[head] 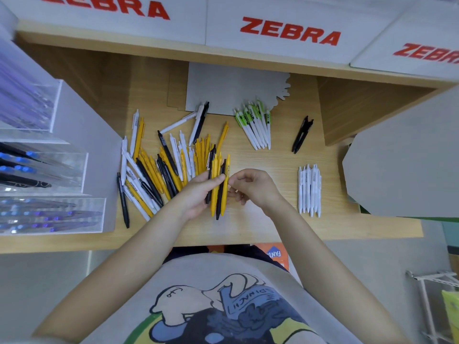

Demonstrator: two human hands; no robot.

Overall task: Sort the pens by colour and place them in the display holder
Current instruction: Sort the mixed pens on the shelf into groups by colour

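Several pens (218,184) in left hand (198,194) point away, near-upright.

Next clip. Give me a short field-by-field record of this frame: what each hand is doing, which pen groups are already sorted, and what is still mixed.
left hand: holds a fanned bunch of yellow and black pens
right hand: fingers at the bunch's right edge, on a yellow pen
sorted, all-white pens: neat row, right of the hands
sorted, green-and-white pens: cluster at the back
sorted, black pens: pair at back right
unsorted pile: yellow, black and white pens mixed, left of the hands
surface: light wooden desk
clear acrylic display holder: far left, holding blue-tipped pens
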